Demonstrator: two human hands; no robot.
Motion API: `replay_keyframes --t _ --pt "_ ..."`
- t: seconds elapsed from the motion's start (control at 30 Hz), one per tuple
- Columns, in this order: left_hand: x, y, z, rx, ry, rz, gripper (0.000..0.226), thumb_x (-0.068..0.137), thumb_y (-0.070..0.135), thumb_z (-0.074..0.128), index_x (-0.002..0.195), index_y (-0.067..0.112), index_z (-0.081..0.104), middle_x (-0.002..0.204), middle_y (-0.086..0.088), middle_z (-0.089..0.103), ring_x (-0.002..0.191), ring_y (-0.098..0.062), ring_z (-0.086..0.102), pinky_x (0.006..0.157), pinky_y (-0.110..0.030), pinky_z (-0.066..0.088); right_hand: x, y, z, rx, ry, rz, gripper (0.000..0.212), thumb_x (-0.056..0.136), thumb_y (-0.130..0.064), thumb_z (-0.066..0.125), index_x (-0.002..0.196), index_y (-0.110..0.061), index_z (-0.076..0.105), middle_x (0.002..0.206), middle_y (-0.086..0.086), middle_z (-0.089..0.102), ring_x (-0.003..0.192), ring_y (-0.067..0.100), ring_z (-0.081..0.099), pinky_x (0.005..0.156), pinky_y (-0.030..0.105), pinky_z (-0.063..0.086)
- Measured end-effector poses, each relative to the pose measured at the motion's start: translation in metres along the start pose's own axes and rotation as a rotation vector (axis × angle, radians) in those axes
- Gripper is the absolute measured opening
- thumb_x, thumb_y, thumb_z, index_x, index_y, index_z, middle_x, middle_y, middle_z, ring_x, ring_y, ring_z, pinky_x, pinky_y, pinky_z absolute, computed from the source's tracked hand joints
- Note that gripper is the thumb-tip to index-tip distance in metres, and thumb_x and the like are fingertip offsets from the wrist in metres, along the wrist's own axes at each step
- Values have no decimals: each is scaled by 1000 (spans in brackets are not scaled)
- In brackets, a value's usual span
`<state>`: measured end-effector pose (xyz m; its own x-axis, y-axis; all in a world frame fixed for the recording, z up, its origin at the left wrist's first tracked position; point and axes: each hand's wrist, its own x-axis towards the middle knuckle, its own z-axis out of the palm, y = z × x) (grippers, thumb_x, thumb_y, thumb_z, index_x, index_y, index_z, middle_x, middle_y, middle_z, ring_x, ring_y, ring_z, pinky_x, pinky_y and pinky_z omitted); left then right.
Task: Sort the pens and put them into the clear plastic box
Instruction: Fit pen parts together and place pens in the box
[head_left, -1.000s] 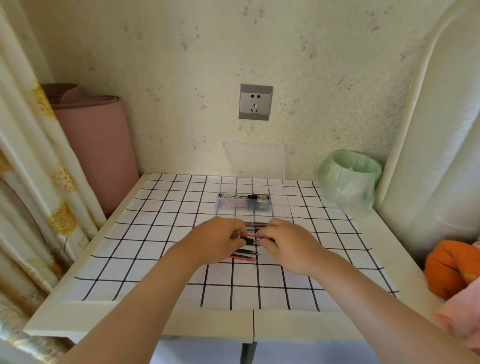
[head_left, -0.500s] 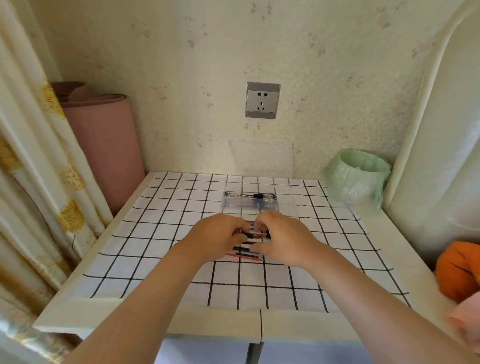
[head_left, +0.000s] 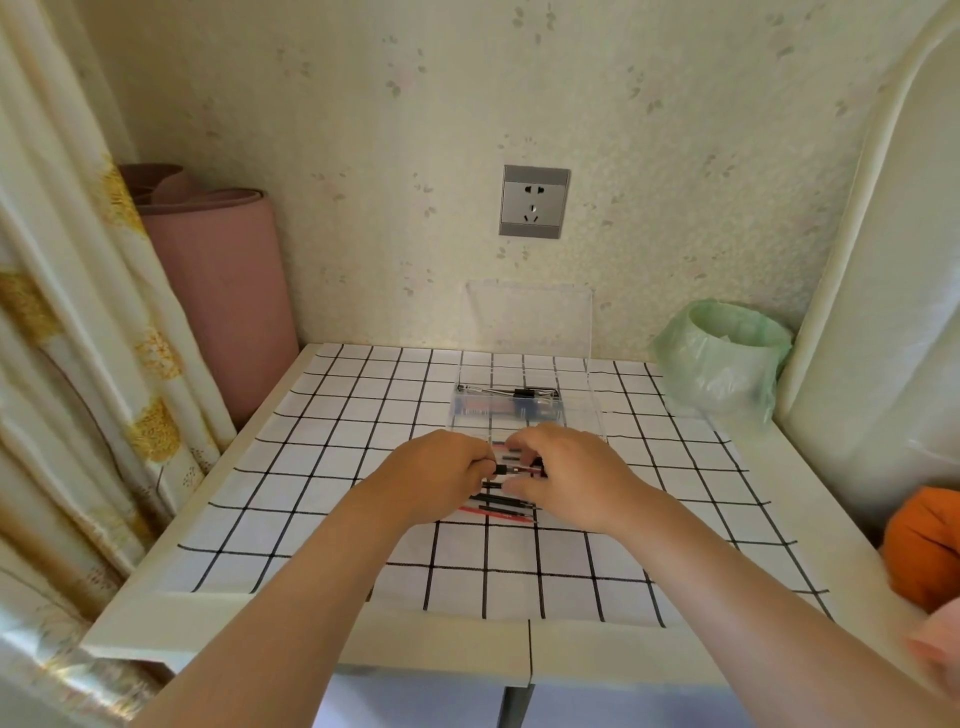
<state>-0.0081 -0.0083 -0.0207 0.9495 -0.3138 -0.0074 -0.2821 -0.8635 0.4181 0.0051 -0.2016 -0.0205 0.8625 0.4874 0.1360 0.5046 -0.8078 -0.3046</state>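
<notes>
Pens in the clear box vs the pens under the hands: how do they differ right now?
1. The pens in the box lie inside the clear box, near its far wall; the loose pens lie on the checked cloth, nearer the person.
2. Nothing touches the boxed ones; the left hand and right hand both hold one pen of the loose group.

Shared: both groups lie flat, roughly crosswise.
</notes>
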Motion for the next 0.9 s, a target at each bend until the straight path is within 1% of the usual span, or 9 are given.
replay_keyframes --t 0.1,0.2,0.3,0.43,0.5,0.6,0.7,0.83,0.9 --pt "-1 1 0 -18 2 2 25 101 31 44 99 24 67 86 3 68 68 -12 55 67 -31 47 0 3 2 -45 -9 -21 22 94 -41 58 108 -29 71 100 -8 67 92 16 62 79 33 48" --pt "-2 3 1 -39 13 47 14 98 39 49 108 35 59 82 6 65 66 -9 55 63 -28 47 -2 5 -1 -12 31 -3 15 88 -40 68 96 -28 71 87 -13 61 80 10 58 70 28 41" --pt "0 7 1 -19 31 100 10 96 39 55 105 39 56 86 8 64 66 -4 53 59 -23 40 -5 5 -3 -5 55 20 15 81 -36 76 90 -28 67 89 -14 60 78 8 57 69 26 41" --pt "4 11 5 7 19 79 15 99 37 48 106 35 61 86 10 67 74 -7 59 66 -28 48 -7 8 -5 18 40 22 27 76 -39 79 97 -28 66 96 -14 61 79 7 55 68 25 40" --pt "5 11 6 3 5 59 19 101 36 44 106 32 62 87 9 68 78 -10 61 71 -31 50 -8 10 -4 41 24 0 30 81 -45 73 105 -28 67 96 -13 61 80 7 54 69 26 41" --pt "6 11 6 -2 3 50 22 102 36 42 104 29 63 85 8 68 74 -9 60 67 -29 47 -8 11 -4 21 -2 -22 22 93 -42 61 106 -28 72 86 -14 59 78 9 54 67 27 39" --pt "5 13 6 -19 -2 50 21 100 40 44 99 28 62 82 7 67 69 -12 59 64 -29 46 -9 12 -7 33 3 11 15 89 -40 67 97 -30 74 80 -15 61 73 7 55 63 23 35" --pt "3 11 5 8 16 71 11 94 44 57 102 37 53 80 10 60 69 -8 54 60 -25 42 -11 15 -11 33 18 59 11 87 -38 69 95 -31 73 89 -15 67 76 3 55 63 19 37" --pt "3 7 2 33 21 53 9 94 41 57 102 40 53 87 11 62 76 -9 57 66 -27 47 -12 18 -13 14 25 81 10 89 -37 66 96 -31 72 91 -15 65 78 3 55 64 19 36"
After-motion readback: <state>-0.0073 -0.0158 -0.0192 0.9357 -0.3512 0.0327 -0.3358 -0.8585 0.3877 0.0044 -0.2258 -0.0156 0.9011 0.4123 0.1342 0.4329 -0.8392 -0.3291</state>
